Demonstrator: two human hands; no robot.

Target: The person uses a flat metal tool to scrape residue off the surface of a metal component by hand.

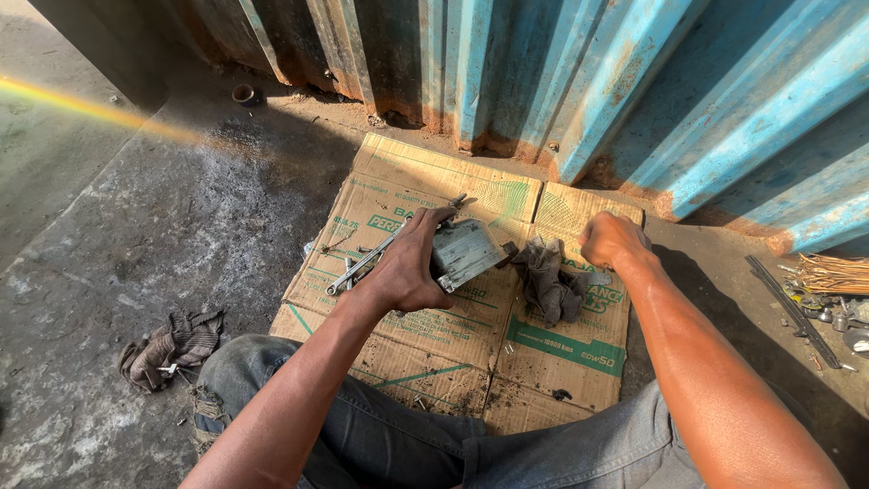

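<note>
Both hands busy: your left hand (407, 272) fingers clamp the metal housing (463, 254); right hand (611, 240) is fisted by the rag (549, 282). Looks like cleaning; next needs gripping the rag.

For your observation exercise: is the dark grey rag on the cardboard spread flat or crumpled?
Crumpled: the dark grey rag lies bunched in folds on the flattened brown cardboard, beside the grey metal part.

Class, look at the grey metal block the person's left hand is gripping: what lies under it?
Under the metal block lies flattened cardboard, with wrenches beside the left hand. A dark rag lies to its right. The cardboard directly beneath is covered by block and hand.
</note>
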